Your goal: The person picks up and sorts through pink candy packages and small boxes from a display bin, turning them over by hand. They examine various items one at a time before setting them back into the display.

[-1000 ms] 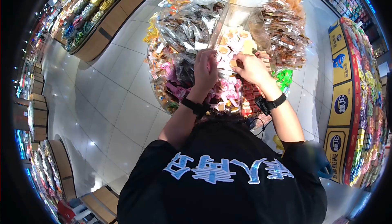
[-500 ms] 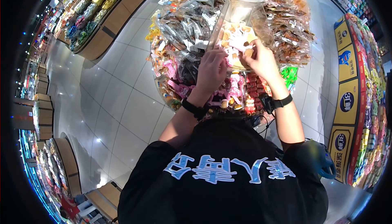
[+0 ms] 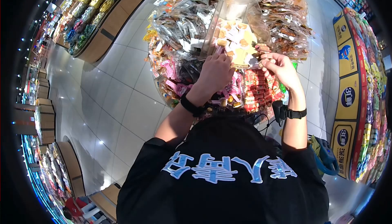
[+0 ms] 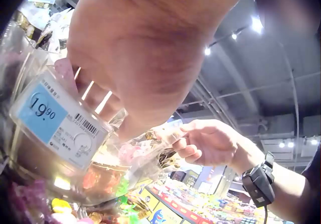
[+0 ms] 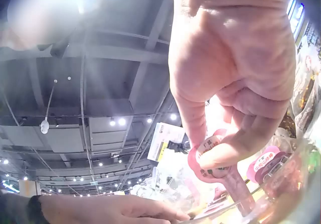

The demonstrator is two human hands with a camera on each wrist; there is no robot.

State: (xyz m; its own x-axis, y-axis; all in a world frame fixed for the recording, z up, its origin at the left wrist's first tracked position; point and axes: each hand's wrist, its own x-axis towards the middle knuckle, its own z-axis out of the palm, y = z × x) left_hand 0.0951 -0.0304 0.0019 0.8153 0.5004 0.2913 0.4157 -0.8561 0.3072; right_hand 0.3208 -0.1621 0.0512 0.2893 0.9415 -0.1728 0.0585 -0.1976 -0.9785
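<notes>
My right hand (image 3: 281, 68) pinches a pink lollipop-shaped packet (image 5: 231, 184) with a round printed head and a narrow stem, between thumb and fingers. A similar pink packet (image 5: 266, 164) lies beside it. At the near left edge of the clear bin (image 3: 215, 22), my left hand (image 3: 216, 74) lies with its fingers reaching over the rim, a pink strip (image 3: 219, 50) at the fingertips. In the left wrist view those fingers are partly behind a blue-and-white price tag (image 4: 55, 121) marked 19.90. Several packets (image 3: 239, 36) are scattered on the bin's yellow base.
Bagged dark snacks (image 3: 185, 24) fill the left of the round display, brown bagged snacks (image 3: 286, 24) the right. Red packets (image 3: 257, 87) and pink packets (image 3: 234, 87) lie in the near compartments. Wooden shelving (image 3: 96, 46) and a yellow-panelled counter (image 3: 347, 97) stand around the tiled floor (image 3: 116, 85).
My right hand has moved from over the bin's middle to its near right edge. The left hand, raised a second ago, has come down at the bin's near left edge.
</notes>
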